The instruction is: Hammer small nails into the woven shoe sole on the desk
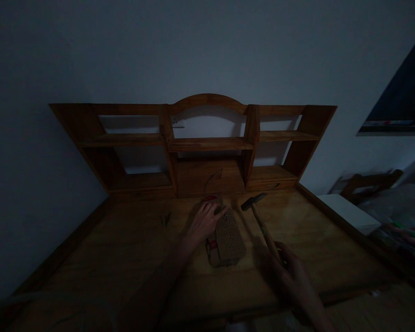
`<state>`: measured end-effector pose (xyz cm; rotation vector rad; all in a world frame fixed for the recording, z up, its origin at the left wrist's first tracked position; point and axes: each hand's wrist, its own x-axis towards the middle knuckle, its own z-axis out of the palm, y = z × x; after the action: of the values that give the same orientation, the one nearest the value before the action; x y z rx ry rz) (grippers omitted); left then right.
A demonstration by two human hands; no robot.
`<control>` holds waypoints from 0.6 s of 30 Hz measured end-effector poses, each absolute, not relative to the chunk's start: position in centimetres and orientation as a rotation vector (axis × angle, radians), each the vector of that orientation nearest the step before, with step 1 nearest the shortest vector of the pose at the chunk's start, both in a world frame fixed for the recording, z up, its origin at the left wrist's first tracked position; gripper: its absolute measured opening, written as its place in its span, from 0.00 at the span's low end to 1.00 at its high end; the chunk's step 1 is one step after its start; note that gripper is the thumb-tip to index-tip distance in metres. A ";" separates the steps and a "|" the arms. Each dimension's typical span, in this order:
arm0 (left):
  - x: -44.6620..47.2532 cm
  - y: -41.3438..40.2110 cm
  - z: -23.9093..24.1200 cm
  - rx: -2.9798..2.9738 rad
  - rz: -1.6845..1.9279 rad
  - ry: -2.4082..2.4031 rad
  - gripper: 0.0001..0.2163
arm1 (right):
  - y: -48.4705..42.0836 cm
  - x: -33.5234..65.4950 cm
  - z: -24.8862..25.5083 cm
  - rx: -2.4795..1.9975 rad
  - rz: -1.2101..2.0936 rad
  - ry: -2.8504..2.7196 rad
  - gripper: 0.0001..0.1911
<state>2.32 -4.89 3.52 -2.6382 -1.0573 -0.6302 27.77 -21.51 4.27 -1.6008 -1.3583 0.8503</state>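
Observation:
The scene is very dark. My right hand (290, 272) is wrapped round the wooden handle of a hammer (261, 221), whose dark metal head points up and away above the desk. My left hand (205, 220) rests with curled fingers at the far end of a brown speckled block (229, 239) lying on the wooden desk (124, 249). Something small seems pinched at its fingertips, too dim to name. A red-marked item (212, 244) lies against the block's left side.
A wooden shelf unit (207, 145) with bare compartments stands along the desk's far edge against a white wall. A small dark object (166, 217) lies left of my hand. A white slab (349, 213) and clutter sit beyond the desk's right edge.

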 end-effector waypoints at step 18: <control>1.9 -5.1 3.5 -2.615 -0.785 -1.087 0.26 | -22.2 28.2 4.3 -1.586 0.915 -1.324 0.28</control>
<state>1.89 -5.08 3.47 -2.6149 -1.0870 -0.7848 28.21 -22.15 4.33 -1.5862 -1.3236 0.9153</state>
